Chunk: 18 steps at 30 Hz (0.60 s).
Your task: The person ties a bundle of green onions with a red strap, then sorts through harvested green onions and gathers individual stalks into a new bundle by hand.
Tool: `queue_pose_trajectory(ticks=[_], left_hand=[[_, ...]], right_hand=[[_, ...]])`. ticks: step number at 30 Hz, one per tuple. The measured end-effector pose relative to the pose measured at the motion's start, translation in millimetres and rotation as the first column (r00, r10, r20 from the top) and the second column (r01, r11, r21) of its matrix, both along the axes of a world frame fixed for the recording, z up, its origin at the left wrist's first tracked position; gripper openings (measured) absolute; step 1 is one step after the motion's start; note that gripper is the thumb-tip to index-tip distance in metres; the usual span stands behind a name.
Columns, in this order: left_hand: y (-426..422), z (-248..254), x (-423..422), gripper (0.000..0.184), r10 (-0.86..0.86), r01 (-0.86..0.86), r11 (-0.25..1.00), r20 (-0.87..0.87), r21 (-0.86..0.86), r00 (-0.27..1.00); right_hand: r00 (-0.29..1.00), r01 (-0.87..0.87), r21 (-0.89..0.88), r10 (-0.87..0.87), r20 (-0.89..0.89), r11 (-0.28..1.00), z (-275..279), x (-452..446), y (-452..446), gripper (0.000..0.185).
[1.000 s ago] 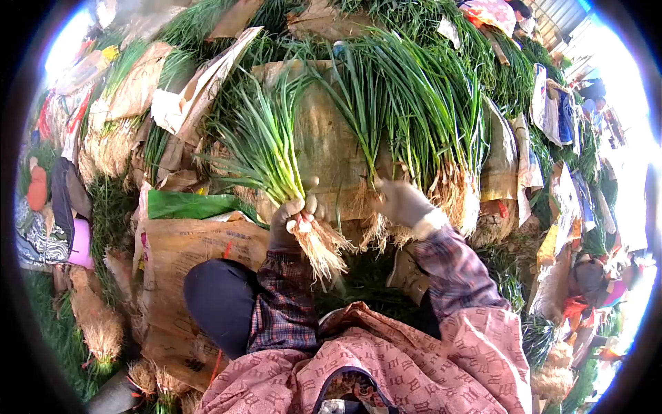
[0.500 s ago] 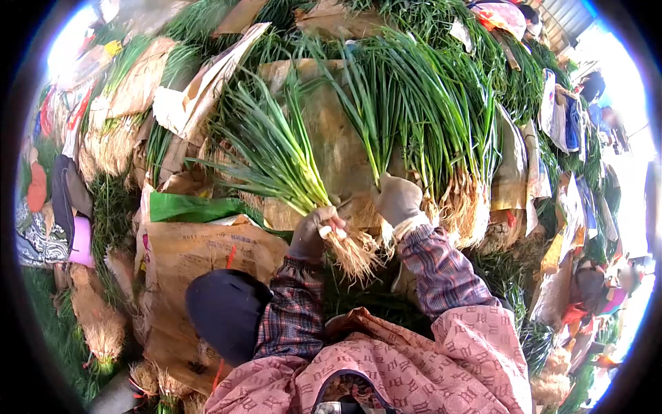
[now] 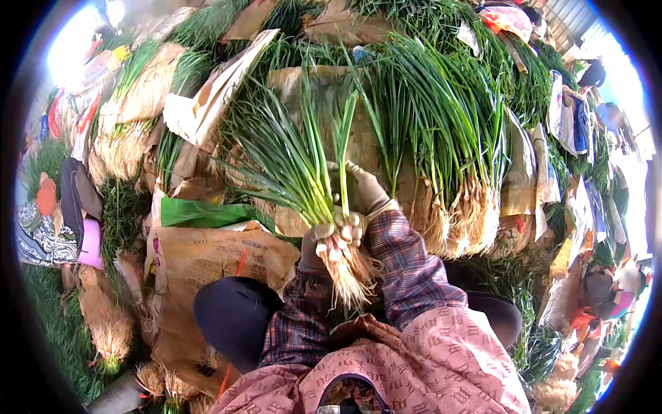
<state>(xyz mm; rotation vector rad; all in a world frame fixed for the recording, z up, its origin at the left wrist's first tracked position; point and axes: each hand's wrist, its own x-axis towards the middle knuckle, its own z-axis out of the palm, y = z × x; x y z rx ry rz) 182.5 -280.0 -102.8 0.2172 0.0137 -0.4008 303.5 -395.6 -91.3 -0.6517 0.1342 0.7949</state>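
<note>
My gloved left hand (image 3: 329,233) is closed around a bunch of green onions (image 3: 303,179), just above its pale, stringy roots. The leaves fan up and to the left. Close against the right side of the bunch, my gloved right hand (image 3: 365,188) has its fingers curled about an upright green onion stalk (image 3: 343,148). Part of its fingers is hidden behind the stalks. To the right of my hands, a row of loose green onions (image 3: 448,124) lies with roots towards me, on a brown sheet (image 3: 407,183).
Brown paper sacking (image 3: 207,269) and a green strip (image 3: 207,212) lie at my left. Tied bundles (image 3: 103,317) rest farther left, and more green onions (image 3: 441,17) are heaped at the back. My knees (image 3: 234,317) flank the work. Another person's patterned sleeve (image 3: 45,234) shows at far left.
My right hand has moved left from the row to the held bunch, bringing a stalk against it. My left hand still grips the bunch, now more upright. The view has shifted slightly.
</note>
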Motion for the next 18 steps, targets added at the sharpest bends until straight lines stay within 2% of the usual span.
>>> queue_pose_trajectory(ticks=[1, 2, 3, 4, 5, 6, 8, 9, 10, 13, 14, 17, 18], left_hand=[[2, 8, 0, 0.027, 0.0, -0.004, 0.999, 0.108, 0.038, 0.994], [3, 7, -3, 0.029, -0.006, 0.005, 1.0, 0.085, 0.01, 0.996], [4, 5, -4, 0.031, -0.012, 0.013, 1.0, 0.063, -0.019, 0.998], [1, -6, 1, 0.033, 0.016, -0.011, 0.999, 0.179, -0.031, 0.984], [7, -30, -3, 0.032, -0.01, 0.023, 0.998, 0.224, -0.055, 0.974], [13, -54, -6, 0.032, -0.035, 0.057, 0.995, 0.27, -0.077, 0.962], [20, -80, -2, 0.033, -0.075, 0.106, 0.991, 0.315, -0.081, 0.946], [9, -38, -6, 0.033, -0.062, 0.077, 0.994, 0.186, -0.073, 0.981], [3, -15, -9, 0.033, -0.043, 0.046, 0.997, 0.052, -0.063, 0.998], [6, -21, -11, 0.034, 0.017, -0.014, 0.999, 0.047, -0.048, 0.999], [5, -24, -12, 0.034, 0.002, 0.002, 0.997, 0.047, -0.079, 0.999], [5, -30, -11, 0.034, -0.074, 0.085, 0.975, 0.062, -0.203, 0.995], [5, -30, -11, 0.034, -0.093, 0.106, 0.965, 0.065, -0.24, 0.994]], right_hand=[[0.997, 0.036, -0.043, -0.033, 0.063, 0.998, -14, 5, 4, 0.04], [0.997, 0.071, -0.067, -0.07, 0.023, 0.995, -19, 7, 7, 0.037], [0.997, 0.077, 0.074, -0.076, -0.006, 0.994, -23, 10, 9, 0.037], [0.988, 0.138, 0.07, -0.132, -0.084, 0.988, -27, 11, 8, 0.038], [0.969, 0.199, 0.061, -0.187, -0.163, 0.978, -16, 7, 11, 0.039], [0.973, 0.214, -0.222, -0.228, -0.038, 0.951, -1, 3, 16, 0.039], [0.989, 0.123, -0.012, -0.124, -0.075, 0.992, -18, 7, 11, 0.034], [0.994, 0.074, 0.094, -0.067, -0.084, 0.993, -24, 10, 7, 0.032], [1.0, -0.005, 0.176, 0.008, -0.016, 0.984, -20, 9, 4, 0.03], [0.995, 0.093, -0.261, -0.078, 0.066, 0.961, -17, 5, 15, 0.034], [0.993, 0.119, -0.352, -0.113, 0.039, 0.928, 7, -5, 19, 0.033], [0.982, 0.178, 0.018, -0.177, -0.073, 0.984, 2, 1, 24, 0.03], [0.995, 0.101, 0.005, -0.101, 0.006, 0.995, -1, 5, 22, 0.028]])
